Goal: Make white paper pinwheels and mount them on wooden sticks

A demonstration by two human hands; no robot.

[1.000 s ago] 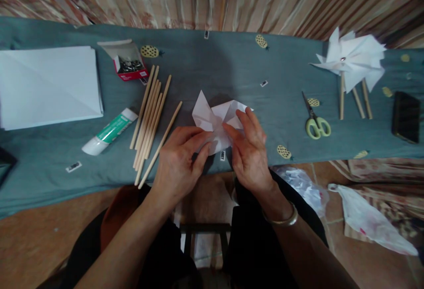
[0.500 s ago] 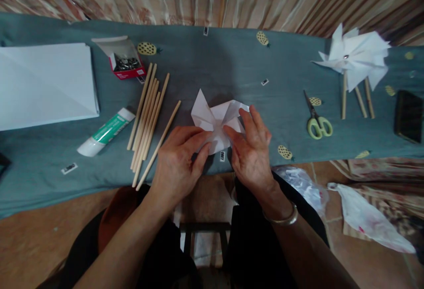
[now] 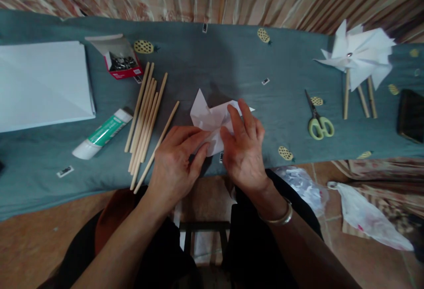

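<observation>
A white paper pinwheel (image 3: 217, 115) with folded, pointed blades lies on the cloth-covered table in front of me. My left hand (image 3: 180, 154) pinches its near left edge between thumb and fingers. Over its right side is my right hand (image 3: 245, 143), with the thumb pressed to the paper near the middle and the fingers bent over the right blade. That hand hides much of the pinwheel's right part. Just left of my left hand lies a single wooden stick (image 3: 157, 147), apart from a bunch of several wooden sticks (image 3: 144, 116).
On the left are a stack of white paper (image 3: 43, 85), a glue tube (image 3: 102, 133) and an open red box (image 3: 123, 70) of small metal pieces. To the right lie green-handled scissors (image 3: 318, 121), finished pinwheels (image 3: 361, 52) on sticks and a dark phone (image 3: 410, 115). Plastic bags (image 3: 371, 218) rest on the floor.
My right hand has shifted slightly left, its fingers moving in over the right side of the pinwheel. My left hand keeps its pinch nearly in place.
</observation>
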